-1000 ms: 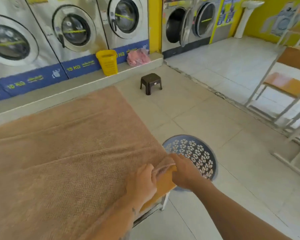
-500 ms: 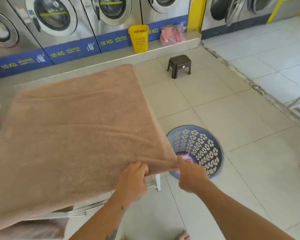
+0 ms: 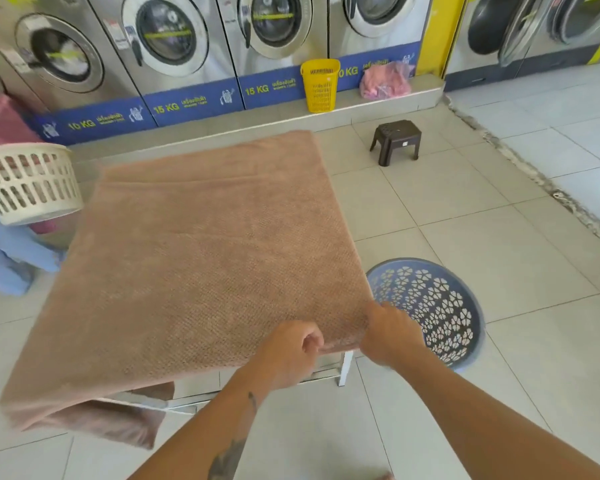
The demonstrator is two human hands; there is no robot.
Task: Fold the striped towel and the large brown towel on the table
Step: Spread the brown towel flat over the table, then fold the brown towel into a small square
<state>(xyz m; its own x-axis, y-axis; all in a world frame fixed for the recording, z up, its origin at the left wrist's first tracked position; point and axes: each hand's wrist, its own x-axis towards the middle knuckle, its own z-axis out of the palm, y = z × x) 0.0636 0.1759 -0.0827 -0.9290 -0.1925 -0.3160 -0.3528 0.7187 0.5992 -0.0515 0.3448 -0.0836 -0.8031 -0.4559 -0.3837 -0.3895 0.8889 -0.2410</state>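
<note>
The large brown towel [image 3: 201, 258] lies spread over the table, covering the whole top, with its near left part hanging over the edge. Only a white table leg [image 3: 345, 370] and a strip of the frame show below it. My left hand [image 3: 288, 351] grips the towel's near edge with curled fingers. Right beside it, my right hand [image 3: 390, 336] pinches the near right corner of the same towel. No striped towel is in sight.
A blue perforated laundry basket [image 3: 465, 306] stands on the floor right of the table. A white basket [image 3: 28, 181] sits at the left. Further back are a dark stool [image 3: 395, 140], a yellow bin [image 3: 321, 84], a pink bag [image 3: 385, 81] and a row of washing machines [image 3: 167, 43].
The view has swung left and down, so more of the towel and the white basket show. Both hands keep hold of the near right corner, which has lifted off the table edge.
</note>
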